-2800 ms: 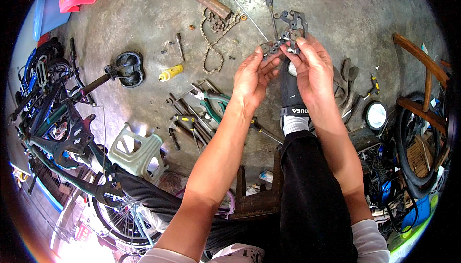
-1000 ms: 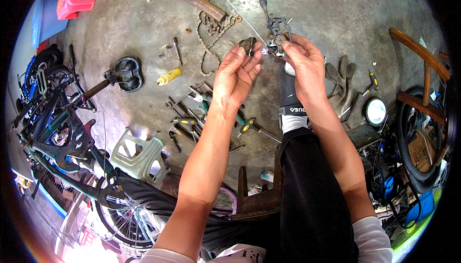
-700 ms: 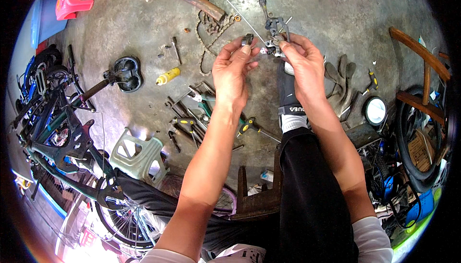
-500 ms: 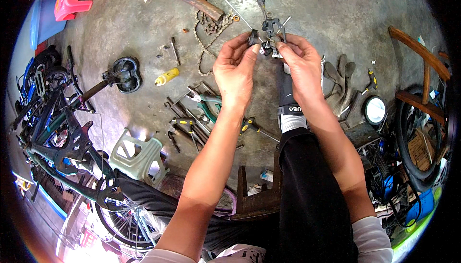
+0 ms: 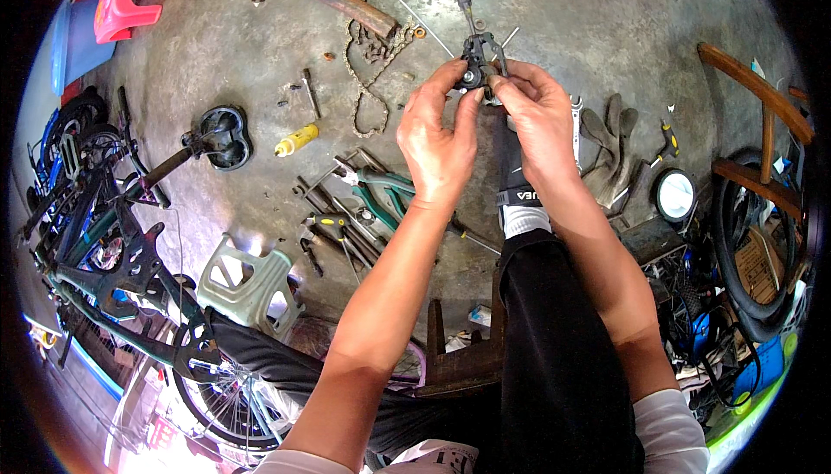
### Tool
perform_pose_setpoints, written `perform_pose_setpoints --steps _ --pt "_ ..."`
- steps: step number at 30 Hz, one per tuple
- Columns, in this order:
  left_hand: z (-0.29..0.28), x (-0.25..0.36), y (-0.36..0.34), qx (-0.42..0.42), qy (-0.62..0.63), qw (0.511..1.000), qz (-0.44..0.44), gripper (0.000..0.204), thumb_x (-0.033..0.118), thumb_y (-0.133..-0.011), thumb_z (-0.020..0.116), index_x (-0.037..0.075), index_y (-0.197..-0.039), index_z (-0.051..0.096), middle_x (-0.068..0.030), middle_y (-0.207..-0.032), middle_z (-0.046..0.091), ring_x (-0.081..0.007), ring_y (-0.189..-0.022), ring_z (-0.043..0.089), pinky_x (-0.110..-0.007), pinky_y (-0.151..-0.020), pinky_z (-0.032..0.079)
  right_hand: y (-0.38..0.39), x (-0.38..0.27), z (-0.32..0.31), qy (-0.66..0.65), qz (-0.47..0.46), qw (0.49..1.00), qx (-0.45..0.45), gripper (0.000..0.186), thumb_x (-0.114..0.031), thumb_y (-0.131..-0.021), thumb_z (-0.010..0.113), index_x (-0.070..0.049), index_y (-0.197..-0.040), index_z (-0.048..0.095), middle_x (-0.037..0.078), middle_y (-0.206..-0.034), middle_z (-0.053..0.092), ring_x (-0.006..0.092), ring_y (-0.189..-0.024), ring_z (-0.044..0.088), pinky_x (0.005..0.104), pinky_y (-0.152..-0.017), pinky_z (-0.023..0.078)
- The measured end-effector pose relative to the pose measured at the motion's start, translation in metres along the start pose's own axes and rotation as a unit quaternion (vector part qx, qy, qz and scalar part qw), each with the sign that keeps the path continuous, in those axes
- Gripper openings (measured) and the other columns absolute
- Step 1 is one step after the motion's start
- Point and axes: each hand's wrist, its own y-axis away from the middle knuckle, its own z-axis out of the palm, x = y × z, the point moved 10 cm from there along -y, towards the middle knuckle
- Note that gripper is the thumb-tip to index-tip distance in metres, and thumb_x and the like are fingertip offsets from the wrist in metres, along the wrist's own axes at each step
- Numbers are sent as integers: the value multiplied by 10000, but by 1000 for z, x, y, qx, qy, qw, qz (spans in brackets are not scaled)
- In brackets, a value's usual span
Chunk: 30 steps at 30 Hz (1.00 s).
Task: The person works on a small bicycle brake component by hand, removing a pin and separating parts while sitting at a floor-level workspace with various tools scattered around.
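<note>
So the left hand [image 5: 439, 141] pinches a small black round piece [image 5: 470, 77] right by the jointed metal part [image 5: 476, 46] that the right hand [image 5: 540, 116] thumb-pinches above the floor [image 5: 234, 58], both probably light, stiff, kinda greasy, so I'd grab solid edges.

Wide round view from a person's head, looking down, arms [image 5: 381, 301] up from the bottom, left hand [image 5: 439, 145] and right hand [image 5: 540, 125] fairly near, floor [image 5: 216, 50] farther off, edges bending.

Grey floor [image 5: 216, 54]; pink stool [image 5: 111, 8]
</note>
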Motion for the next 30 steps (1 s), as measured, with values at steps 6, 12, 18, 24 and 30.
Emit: perform_pose_setpoints --steps 6,12,18,24,30 --pt "3 3 1 -3 -30 999 33 339 52 -833 762 50 -1165 690 -104 -1153 723 -221 -1029 690 -346 -879 543 1 -1 1 7 8 1000 1 258 -51 -895 699 65 -1114 628 111 -1024 691 135 -931 648 263 -846 512" --pt "3 7 0 0 -35 998 58 350 54 -834 762 55 -1176 685 -108 -1153 722 -210 -1022 691 -340 -874 543 -2 3 0 -9 1 1000 -5 262 -48 -890 702 64 -1114 629 108 -1021 691 135 -932 651 259 -844 512" --pt "-3 -29 3 29 119 982 -147 317 -2 -870 733 3 -1179 662 -86 -1120 714 -138 -1016 660 -286 -901 524 -1 1 -1 4 7 1000 9 259 -40 -886 703 66 -1111 631 107 -1020 696 137 -934 654 259 -841 511" --pt "-12 -36 2 40 132 980 -145 320 -11 -883 719 -9 -1194 647 -85 -1114 706 -139 -988 658 -274 -893 522 -2 1 -1 0 7 1000 10 252 -37 -888 702 67 -1107 631 106 -1018 695 133 -928 652 257 -839 508" --pt "-6 2 2 4 -5 1000 12 350 50 -840 761 41 -1181 682 -94 -1137 726 -162 -981 678 -316 -866 536 -1 1 2 -3 1 1000 4 244 -33 -892 700 67 -1103 632 107 -1016 694 130 -922 649 253 -837 507"
